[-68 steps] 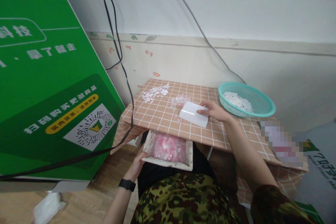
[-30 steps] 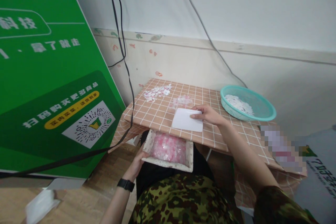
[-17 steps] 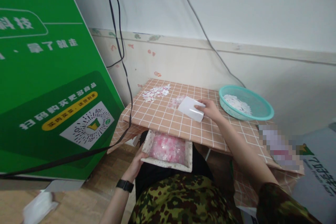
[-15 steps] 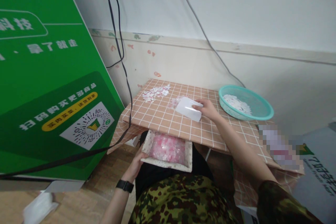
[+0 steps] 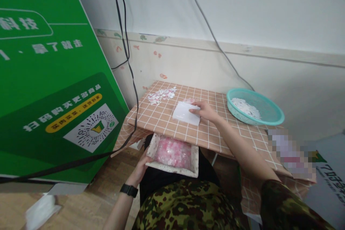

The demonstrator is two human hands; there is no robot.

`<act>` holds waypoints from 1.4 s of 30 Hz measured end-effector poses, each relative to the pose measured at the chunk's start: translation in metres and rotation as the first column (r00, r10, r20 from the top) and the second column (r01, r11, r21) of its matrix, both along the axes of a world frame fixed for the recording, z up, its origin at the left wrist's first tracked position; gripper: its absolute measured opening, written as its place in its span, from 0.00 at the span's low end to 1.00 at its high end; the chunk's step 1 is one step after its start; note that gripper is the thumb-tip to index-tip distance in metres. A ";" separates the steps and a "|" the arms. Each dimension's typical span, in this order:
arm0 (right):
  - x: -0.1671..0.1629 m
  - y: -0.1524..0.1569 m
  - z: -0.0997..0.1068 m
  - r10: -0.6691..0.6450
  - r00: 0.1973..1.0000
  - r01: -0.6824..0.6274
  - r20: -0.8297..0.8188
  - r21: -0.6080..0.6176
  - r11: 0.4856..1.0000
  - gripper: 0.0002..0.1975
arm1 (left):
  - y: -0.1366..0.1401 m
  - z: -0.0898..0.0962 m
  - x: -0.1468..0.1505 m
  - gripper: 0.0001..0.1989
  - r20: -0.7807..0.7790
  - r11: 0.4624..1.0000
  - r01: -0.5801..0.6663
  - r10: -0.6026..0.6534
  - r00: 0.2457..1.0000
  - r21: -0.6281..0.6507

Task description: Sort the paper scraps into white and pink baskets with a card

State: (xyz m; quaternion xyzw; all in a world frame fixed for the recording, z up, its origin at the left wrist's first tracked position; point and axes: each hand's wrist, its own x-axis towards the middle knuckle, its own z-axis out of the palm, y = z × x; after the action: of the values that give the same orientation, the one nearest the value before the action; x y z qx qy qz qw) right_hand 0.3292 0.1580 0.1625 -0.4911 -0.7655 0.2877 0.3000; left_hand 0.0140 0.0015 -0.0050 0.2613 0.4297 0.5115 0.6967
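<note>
in the head view, a white card (image 5: 184,113) is pinched at its right side by the right hand (image 5: 204,111), over a checked tablecloth (image 5: 161,122). at seven o'clock from it, a patterned tray (image 5: 172,170) of pink-and-white pieces (image 5: 174,152) is gripped at its left side by the left hand (image 5: 141,167). a teal colander (image 5: 265,101) is seen at three o'clock.

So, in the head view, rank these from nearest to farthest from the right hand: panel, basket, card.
1. Card: in the right hand, gripped at its right-hand end.
2. Basket: on the table, to the hand's right.
3. Panel: green, far to the left, beyond the table.
</note>
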 end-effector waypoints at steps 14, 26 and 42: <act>0.003 -0.035 -0.006 0.011 0.994 -0.016 -0.110 -0.040 0.999 0.17 | 0.000 -0.012 -0.004 0.28 -0.018 1.000 0.030 -0.029 0.999 0.009; 0.010 0.023 0.000 -0.128 0.986 0.101 0.105 0.234 0.967 0.14 | 0.000 -0.015 -0.006 0.26 0.005 0.995 0.068 -0.068 0.998 0.067; 0.017 0.017 0.005 -0.176 0.968 0.131 0.177 0.240 0.962 0.13 | 0.003 -0.019 -0.005 0.28 0.000 0.992 0.072 -0.073 0.997 0.104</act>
State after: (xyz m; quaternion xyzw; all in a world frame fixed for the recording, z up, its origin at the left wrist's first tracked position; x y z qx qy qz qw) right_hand 0.3459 0.1748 0.1671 -0.5379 -0.7785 0.1241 0.2985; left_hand 0.0089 0.0047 -0.0242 0.3117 0.3914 0.5081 0.7011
